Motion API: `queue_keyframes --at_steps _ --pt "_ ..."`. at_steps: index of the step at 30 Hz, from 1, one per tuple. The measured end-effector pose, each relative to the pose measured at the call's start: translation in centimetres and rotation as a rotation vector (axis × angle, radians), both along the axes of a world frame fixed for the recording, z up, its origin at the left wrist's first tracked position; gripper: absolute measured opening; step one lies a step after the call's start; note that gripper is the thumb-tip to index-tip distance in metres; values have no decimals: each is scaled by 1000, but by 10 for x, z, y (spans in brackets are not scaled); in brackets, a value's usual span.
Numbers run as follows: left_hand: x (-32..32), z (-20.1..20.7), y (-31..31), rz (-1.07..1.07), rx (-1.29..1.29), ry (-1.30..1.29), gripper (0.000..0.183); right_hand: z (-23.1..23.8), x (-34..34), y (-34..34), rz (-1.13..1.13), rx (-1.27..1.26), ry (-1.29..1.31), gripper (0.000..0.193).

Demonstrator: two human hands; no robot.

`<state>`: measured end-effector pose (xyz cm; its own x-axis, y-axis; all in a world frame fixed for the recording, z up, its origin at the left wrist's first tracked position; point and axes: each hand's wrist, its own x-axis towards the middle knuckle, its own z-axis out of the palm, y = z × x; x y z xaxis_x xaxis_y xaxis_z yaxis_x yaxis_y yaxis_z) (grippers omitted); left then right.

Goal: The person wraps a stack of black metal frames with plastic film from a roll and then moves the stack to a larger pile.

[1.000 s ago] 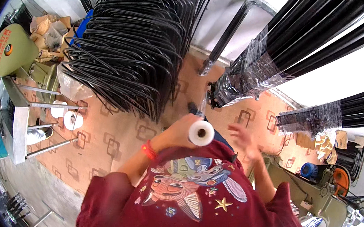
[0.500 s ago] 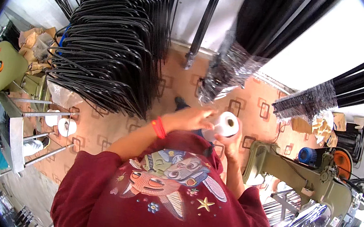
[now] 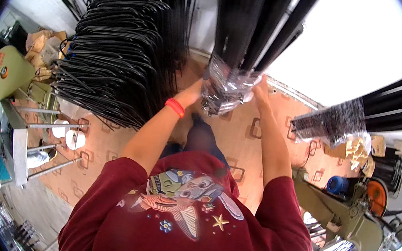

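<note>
In front of me stands a bundle of long black bars [image 3: 239, 26], its lower end wrapped in clear plastic film [image 3: 228, 84]. My left hand [image 3: 192, 94], blurred, is against the left side of the wrapped end. At the right side, my right hand [image 3: 260, 88] reaches to the film's edge. The fingers of both hands are mostly hidden behind the bundle or smeared, so their grip does not show. No film roll is visible now.
A tall stack of bent black metal frames [image 3: 120, 47] stands at left. Another film-wrapped bundle [image 3: 333, 120] leans at right. A green machine [image 3: 345, 211] with an orange wheel is at lower right. A metal stand [image 3: 16, 139] and white rolls [image 3: 75, 139] are at left.
Both hands have moved up and forward from near my chest to the wrapped bundle. The white film roll, earlier in my right hand, has gone from view. The bundle appears further left.
</note>
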<state>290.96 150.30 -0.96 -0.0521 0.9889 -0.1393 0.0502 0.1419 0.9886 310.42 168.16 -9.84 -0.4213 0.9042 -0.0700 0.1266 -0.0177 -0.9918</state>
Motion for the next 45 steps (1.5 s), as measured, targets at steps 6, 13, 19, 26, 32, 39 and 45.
queue_keyframes --at_steps 6,13,19,26,32,39,45 --pt "2 -34 3 140 283 -71 31 18 -76 -17 382 -329 214 62" --pt "16 -75 -9 890 37 120 46 23 -106 -28 498 -418 184 57" --pt "-24 -83 -42 454 -46 -914 60 18 -119 -42 553 -435 108 53" --pt "-32 -160 -64 65 -72 -833 65 10 -132 -73 607 -463 -5 49" --pt "-4 -155 -64 657 191 -739 71 -3 -156 -102 681 -474 -73 46" --pt "3 -184 -145 424 153 -1141 71 35 -71 -74 487 -434 -143 43" --pt "30 -190 -186 253 261 -1205 84 56 -41 -75 415 -404 -138 42"
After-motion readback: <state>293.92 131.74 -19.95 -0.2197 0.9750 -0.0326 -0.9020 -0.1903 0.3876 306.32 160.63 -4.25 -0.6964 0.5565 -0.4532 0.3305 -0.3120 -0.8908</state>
